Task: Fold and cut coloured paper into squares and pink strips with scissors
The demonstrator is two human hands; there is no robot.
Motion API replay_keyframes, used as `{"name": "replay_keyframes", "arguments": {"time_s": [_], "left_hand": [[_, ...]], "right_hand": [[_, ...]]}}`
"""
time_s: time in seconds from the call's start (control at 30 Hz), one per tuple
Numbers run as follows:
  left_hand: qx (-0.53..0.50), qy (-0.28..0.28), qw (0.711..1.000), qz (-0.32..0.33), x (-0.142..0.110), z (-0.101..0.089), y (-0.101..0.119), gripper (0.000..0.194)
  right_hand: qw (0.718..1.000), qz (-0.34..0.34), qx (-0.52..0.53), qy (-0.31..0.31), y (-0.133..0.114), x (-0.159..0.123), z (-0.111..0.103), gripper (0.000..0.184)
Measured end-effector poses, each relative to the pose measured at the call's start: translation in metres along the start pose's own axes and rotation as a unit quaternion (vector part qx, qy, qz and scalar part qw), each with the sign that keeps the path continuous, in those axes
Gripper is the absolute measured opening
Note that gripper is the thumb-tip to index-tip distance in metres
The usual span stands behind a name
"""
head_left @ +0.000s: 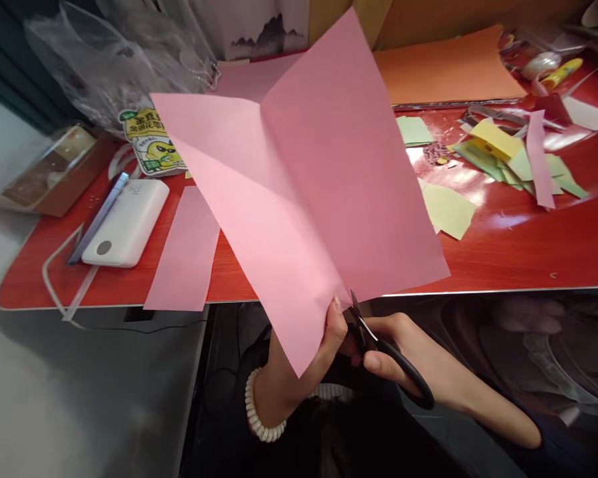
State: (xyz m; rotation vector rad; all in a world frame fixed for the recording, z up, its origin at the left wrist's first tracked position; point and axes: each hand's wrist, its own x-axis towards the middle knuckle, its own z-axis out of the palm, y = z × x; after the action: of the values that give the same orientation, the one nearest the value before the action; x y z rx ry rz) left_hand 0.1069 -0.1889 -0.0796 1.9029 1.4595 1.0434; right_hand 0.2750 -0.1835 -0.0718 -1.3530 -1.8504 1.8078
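Note:
A large sheet of pink paper (329, 166) with a crease down its middle stands up in front of me. My left hand (331, 338) pinches its lower edge near the crease, thumb on the near side; the other fingers are hidden behind the paper. A coiled white band circles that wrist. In my right hand (398, 345) is a pair of black-handled scissors (408, 372). The blade tips point up at the paper's lower edge by the crease, close beside my left thumb. Whether the blades have entered the paper I cannot tell.
On the red table (508, 259) lie a pink paper strip (184, 252), a white power bank (127, 222), a yellow packet (154, 143) and several paper scraps (523, 162). Orange paper (448, 66) lies at the back, a plastic bag (109, 66) at the back left, a box (54, 169) at the left.

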Motion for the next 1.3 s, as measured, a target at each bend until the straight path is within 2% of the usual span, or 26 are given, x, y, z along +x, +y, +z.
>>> {"name": "replay_keyframes", "arguments": {"time_s": [0.13,0.57,0.77,0.93,1.3], "left_hand": [[0.008,-0.009,1.0,0.008,-0.003,0.002,-0.003,0.023],[0.031,0.053,0.998,0.009,-0.004,0.004,-0.006,0.021],[-0.051,-0.016,0.998,-0.022,0.004,-0.004,0.002,0.027],[-0.1,-0.046,0.992,-0.059,0.006,-0.004,0.003,0.03],[-0.067,-0.007,0.996,-0.065,0.001,-0.001,-0.002,0.023]], "right_hand": [[1.0,-0.004,0.009,0.0,0.0,0.0,0.001,0.061],[0.999,-0.007,0.035,0.006,-0.003,0.002,0.003,0.056],[0.999,0.007,0.032,0.005,-0.006,0.002,0.003,0.056],[0.999,0.026,0.014,0.013,-0.002,0.002,0.004,0.06],[0.999,0.007,0.022,0.032,-0.003,0.002,0.006,0.06]]}}
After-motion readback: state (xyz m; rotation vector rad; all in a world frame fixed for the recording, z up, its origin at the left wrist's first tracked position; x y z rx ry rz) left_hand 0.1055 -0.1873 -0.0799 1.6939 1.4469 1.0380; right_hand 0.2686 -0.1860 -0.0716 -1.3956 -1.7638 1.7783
